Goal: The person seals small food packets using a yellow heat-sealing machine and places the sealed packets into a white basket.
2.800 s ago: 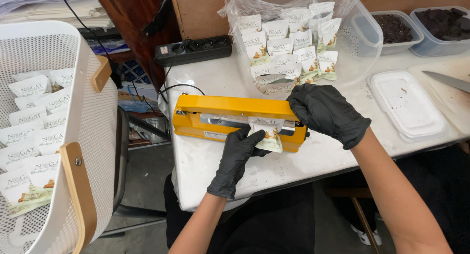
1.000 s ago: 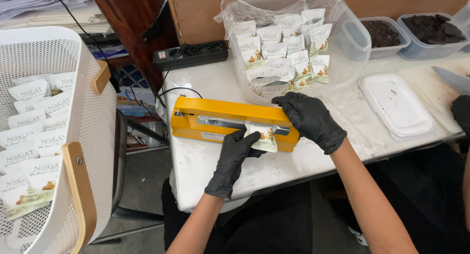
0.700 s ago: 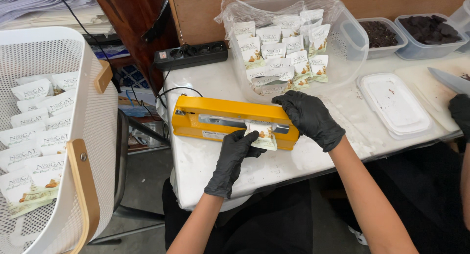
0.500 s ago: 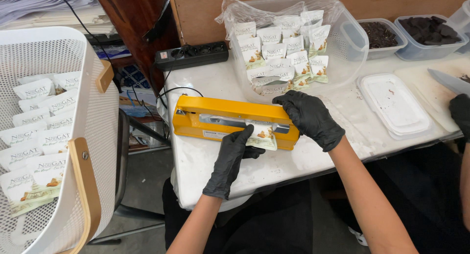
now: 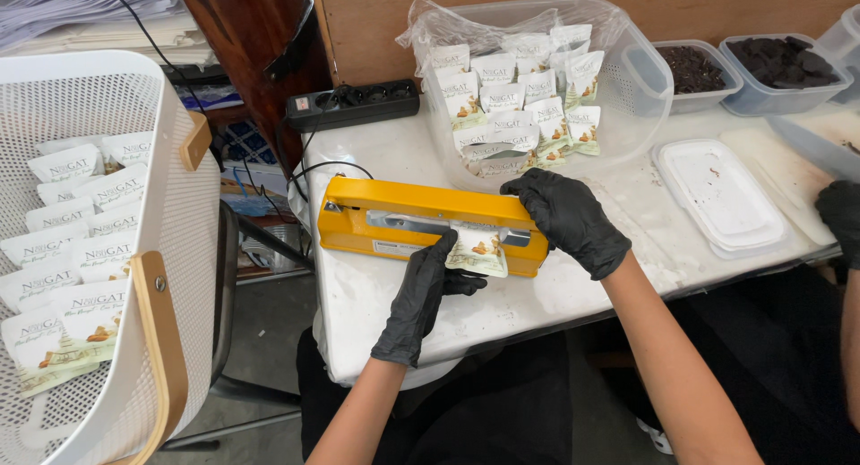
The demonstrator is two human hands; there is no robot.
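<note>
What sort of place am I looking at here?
Probably a small snack-packing workstation: a yellow heat sealer on a white table, a clear tub of pouches, and a white mesh basket holding more.
</note>
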